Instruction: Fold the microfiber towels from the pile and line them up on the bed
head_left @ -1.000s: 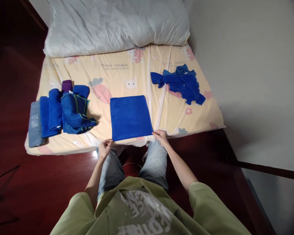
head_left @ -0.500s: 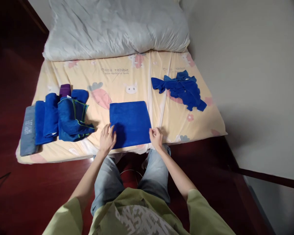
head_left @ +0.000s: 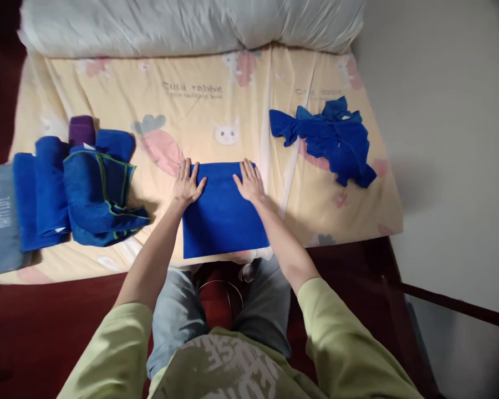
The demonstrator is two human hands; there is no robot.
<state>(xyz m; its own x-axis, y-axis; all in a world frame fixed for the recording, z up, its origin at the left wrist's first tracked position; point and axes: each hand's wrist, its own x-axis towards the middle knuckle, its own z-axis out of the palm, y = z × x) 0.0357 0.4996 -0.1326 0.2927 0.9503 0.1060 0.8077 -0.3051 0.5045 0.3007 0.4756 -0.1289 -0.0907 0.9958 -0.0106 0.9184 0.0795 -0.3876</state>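
A blue towel [head_left: 224,221] lies flat and roughly square on the bed near its front edge. My left hand [head_left: 188,184] rests with spread fingers on the towel's far left corner. On the far right corner lies my right hand [head_left: 249,182], palm down, its fingers stretched out. Neither hand grips the cloth. Off to the right is a crumpled heap of blue cloths [head_left: 336,138]. To the left sit several folded or rolled towels, among them a blue one with green edging [head_left: 95,194], a grey one with lettering [head_left: 6,221] and a purple one [head_left: 82,131].
The bed has a yellow sheet [head_left: 191,122] printed with rabbits and carrots. A bulky pale quilt [head_left: 183,27] lies across its far side. A grey wall [head_left: 449,138] stands on the right, and dark red floor [head_left: 66,327] shows in front of the bed.
Both hands have moved from the towel's near side to its far corners, and their fingers have spread out flat. The camera view has shifted closer to the bed.
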